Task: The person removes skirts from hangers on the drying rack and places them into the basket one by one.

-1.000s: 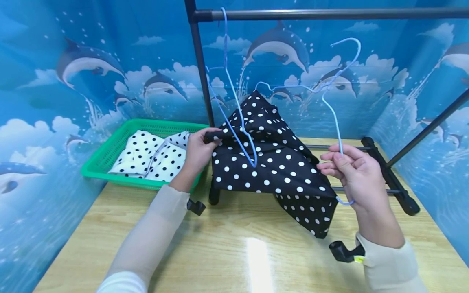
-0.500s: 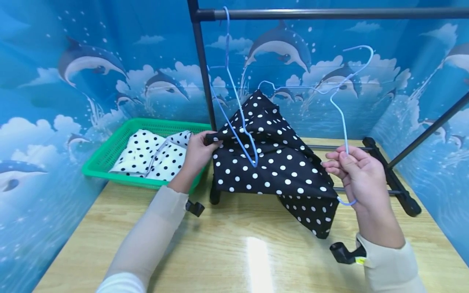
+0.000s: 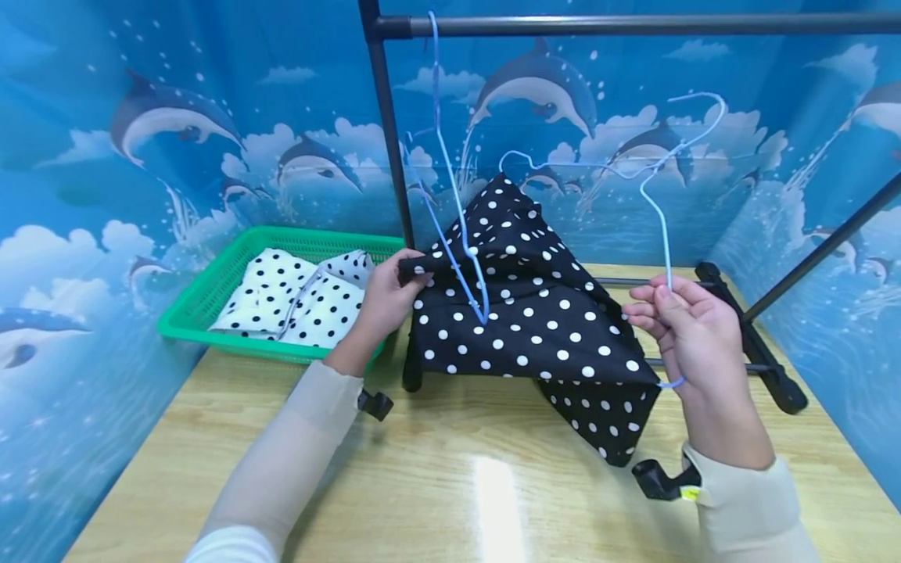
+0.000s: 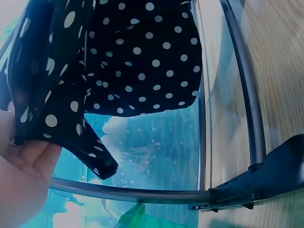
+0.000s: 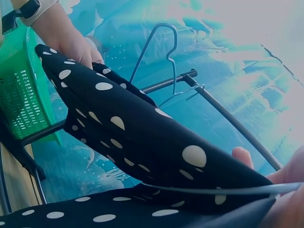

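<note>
A black garment with white polka dots (image 3: 524, 336) hangs slantwise in front of the rack, its kind unclear among the folds. My left hand (image 3: 385, 301) pinches its left edge between thumb and fingers; the left wrist view shows the cloth falling from that grip. A light blue wire hanger (image 3: 656, 166) has its far left shoulder inside the cloth's upper peak. My right hand (image 3: 704, 332) pinches this hanger's near arm, whose lower end reaches the garment's right corner. The hanger's hook stands free of the rail. In the right wrist view, the wire (image 5: 228, 191) crosses the cloth.
A second blue hanger (image 3: 436, 94) hangs from the left end of the black rail (image 3: 619, 26), overlapping the garment in view. Left on the wooden table (image 3: 422, 485) stands a green basket (image 3: 190, 335) holding a white, black-dotted garment (image 3: 271, 285). A rack foot (image 3: 763, 360) lies right.
My right hand and its hanger have shifted slightly right, with the hook lower. The garment's right corner has moved right and a little down. My left hand keeps its pinch, barely moving.
</note>
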`<action>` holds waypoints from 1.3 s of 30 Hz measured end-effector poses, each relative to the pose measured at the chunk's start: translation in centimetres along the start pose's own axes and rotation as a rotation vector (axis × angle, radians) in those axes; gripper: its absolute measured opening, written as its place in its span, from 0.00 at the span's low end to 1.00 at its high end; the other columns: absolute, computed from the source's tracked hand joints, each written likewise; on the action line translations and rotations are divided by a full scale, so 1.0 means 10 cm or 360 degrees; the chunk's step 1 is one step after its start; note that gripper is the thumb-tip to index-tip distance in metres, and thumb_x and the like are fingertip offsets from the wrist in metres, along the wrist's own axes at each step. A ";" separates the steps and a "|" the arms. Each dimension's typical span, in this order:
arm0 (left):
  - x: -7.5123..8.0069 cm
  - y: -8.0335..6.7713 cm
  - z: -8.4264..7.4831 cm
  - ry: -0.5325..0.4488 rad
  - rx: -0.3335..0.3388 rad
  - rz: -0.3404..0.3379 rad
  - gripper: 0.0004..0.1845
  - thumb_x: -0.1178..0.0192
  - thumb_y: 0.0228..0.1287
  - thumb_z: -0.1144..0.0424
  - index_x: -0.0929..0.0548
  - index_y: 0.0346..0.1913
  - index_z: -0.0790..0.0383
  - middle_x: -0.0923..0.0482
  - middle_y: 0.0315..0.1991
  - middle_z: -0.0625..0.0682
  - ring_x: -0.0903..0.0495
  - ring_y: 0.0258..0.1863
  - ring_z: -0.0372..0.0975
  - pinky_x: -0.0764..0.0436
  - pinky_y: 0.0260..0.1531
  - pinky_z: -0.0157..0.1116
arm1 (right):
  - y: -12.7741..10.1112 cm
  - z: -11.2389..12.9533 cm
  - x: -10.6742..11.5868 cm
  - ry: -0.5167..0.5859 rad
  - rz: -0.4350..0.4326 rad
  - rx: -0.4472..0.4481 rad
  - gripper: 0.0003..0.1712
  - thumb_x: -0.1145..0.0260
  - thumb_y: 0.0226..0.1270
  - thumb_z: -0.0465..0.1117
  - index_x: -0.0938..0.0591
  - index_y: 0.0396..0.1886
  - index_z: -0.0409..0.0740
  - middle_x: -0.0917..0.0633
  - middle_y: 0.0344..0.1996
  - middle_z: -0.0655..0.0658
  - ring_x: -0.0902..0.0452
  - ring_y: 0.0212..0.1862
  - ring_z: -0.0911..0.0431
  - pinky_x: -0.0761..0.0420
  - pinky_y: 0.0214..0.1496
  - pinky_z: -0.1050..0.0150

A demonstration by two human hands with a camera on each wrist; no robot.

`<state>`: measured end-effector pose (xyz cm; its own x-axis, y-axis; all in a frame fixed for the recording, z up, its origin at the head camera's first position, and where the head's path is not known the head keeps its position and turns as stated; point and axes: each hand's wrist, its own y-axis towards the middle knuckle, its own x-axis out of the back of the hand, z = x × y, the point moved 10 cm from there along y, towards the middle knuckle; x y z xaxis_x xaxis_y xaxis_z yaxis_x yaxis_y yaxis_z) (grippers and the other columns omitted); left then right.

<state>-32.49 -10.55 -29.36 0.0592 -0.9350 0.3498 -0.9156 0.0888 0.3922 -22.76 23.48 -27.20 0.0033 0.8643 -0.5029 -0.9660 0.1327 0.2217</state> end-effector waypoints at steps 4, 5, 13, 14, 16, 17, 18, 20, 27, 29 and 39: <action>-0.01 -0.04 -0.02 0.0101 -0.0036 0.0021 0.10 0.38 0.66 0.70 0.17 0.48 0.69 0.16 0.45 0.60 0.18 0.47 0.47 0.21 0.50 0.43 | 0.02 -0.02 0.03 0.0016 -0.0032 -0.0028 0.07 0.38 0.68 0.32 0.22 0.40 0.30 0.13 0.31 0.39 0.13 0.31 0.51 0.16 0.38 0.65; -0.01 -0.05 -0.02 0.0124 -0.0035 0.0022 0.10 0.38 0.66 0.70 0.17 0.48 0.69 0.16 0.45 0.60 0.18 0.47 0.47 0.21 0.50 0.43 | 0.02 -0.03 0.03 0.0011 -0.0041 -0.0038 0.07 0.38 0.68 0.32 0.22 0.40 0.31 0.13 0.31 0.39 0.13 0.31 0.52 0.16 0.38 0.65; 0.00 -0.12 -0.01 0.0118 -0.0008 0.0035 0.09 0.38 0.65 0.70 0.15 0.46 0.69 0.15 0.43 0.60 0.17 0.44 0.47 0.20 0.48 0.44 | 0.06 -0.08 0.08 0.0021 -0.0067 -0.0082 0.08 0.38 0.68 0.34 0.22 0.40 0.31 0.13 0.31 0.39 0.13 0.31 0.52 0.16 0.38 0.66; 0.00 -0.13 -0.01 0.0116 -0.0004 0.0043 0.09 0.38 0.65 0.69 0.15 0.46 0.69 0.15 0.42 0.60 0.17 0.43 0.47 0.20 0.47 0.44 | 0.06 -0.08 0.08 0.0025 -0.0065 -0.0079 0.08 0.38 0.68 0.34 0.22 0.40 0.31 0.13 0.31 0.39 0.13 0.31 0.52 0.16 0.38 0.66; -0.01 -0.14 -0.01 0.0112 0.0013 0.0065 0.08 0.38 0.65 0.69 0.15 0.45 0.68 0.15 0.42 0.59 0.17 0.42 0.46 0.20 0.46 0.43 | 0.07 -0.08 0.08 0.0038 -0.0062 -0.0077 0.08 0.38 0.68 0.33 0.22 0.41 0.31 0.13 0.31 0.39 0.13 0.31 0.52 0.16 0.37 0.65; -0.02 -0.14 0.00 0.0113 0.0022 0.0077 0.08 0.38 0.65 0.69 0.15 0.45 0.68 0.15 0.42 0.59 0.18 0.41 0.46 0.20 0.45 0.43 | 0.07 -0.08 0.08 0.0042 -0.0061 -0.0076 0.08 0.38 0.68 0.33 0.22 0.41 0.31 0.13 0.31 0.39 0.13 0.31 0.52 0.16 0.37 0.65; -0.02 -0.15 0.00 0.0112 0.0033 0.0088 0.08 0.38 0.65 0.69 0.15 0.45 0.68 0.15 0.42 0.59 0.18 0.41 0.46 0.20 0.45 0.42 | 0.07 -0.08 0.08 0.0045 -0.0061 -0.0075 0.08 0.38 0.68 0.34 0.22 0.41 0.31 0.13 0.31 0.39 0.13 0.31 0.52 0.16 0.37 0.65; -0.03 -0.16 0.01 0.0112 0.0051 0.0106 0.08 0.38 0.65 0.69 0.15 0.44 0.68 0.15 0.41 0.59 0.19 0.39 0.45 0.21 0.43 0.41 | 0.08 -0.09 0.08 0.0051 -0.0064 -0.0078 0.08 0.38 0.68 0.33 0.22 0.41 0.31 0.13 0.31 0.39 0.13 0.31 0.52 0.16 0.37 0.65; -0.04 -0.19 0.00 0.0092 0.0050 0.0131 0.07 0.37 0.65 0.70 0.15 0.42 0.69 0.15 0.37 0.59 0.22 0.33 0.45 0.24 0.37 0.39 | 0.08 -0.10 0.11 0.0035 -0.0109 -0.0092 0.08 0.38 0.68 0.34 0.22 0.41 0.31 0.14 0.31 0.39 0.14 0.30 0.52 0.16 0.37 0.66; -0.03 -0.19 0.00 0.0094 0.0051 0.0126 0.07 0.38 0.65 0.70 0.15 0.42 0.69 0.15 0.38 0.59 0.22 0.34 0.44 0.23 0.38 0.38 | 0.08 -0.09 0.10 0.0046 -0.0106 -0.0088 0.08 0.38 0.67 0.34 0.22 0.41 0.31 0.14 0.30 0.39 0.14 0.30 0.52 0.16 0.36 0.66; 0.09 -0.16 0.02 0.0150 0.0084 0.0025 0.08 0.38 0.65 0.70 0.16 0.44 0.69 0.15 0.39 0.59 0.23 0.31 0.44 0.25 0.33 0.36 | 0.06 -0.07 0.06 -0.0010 -0.0040 -0.0058 0.08 0.37 0.67 0.34 0.22 0.40 0.32 0.13 0.30 0.40 0.14 0.28 0.53 0.16 0.36 0.66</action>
<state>-31.03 -11.61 -29.86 0.0797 -0.8971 0.4347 -0.9363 0.0823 0.3414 -23.53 23.77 -27.92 0.0290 0.8640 -0.5026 -0.9744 0.1367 0.1787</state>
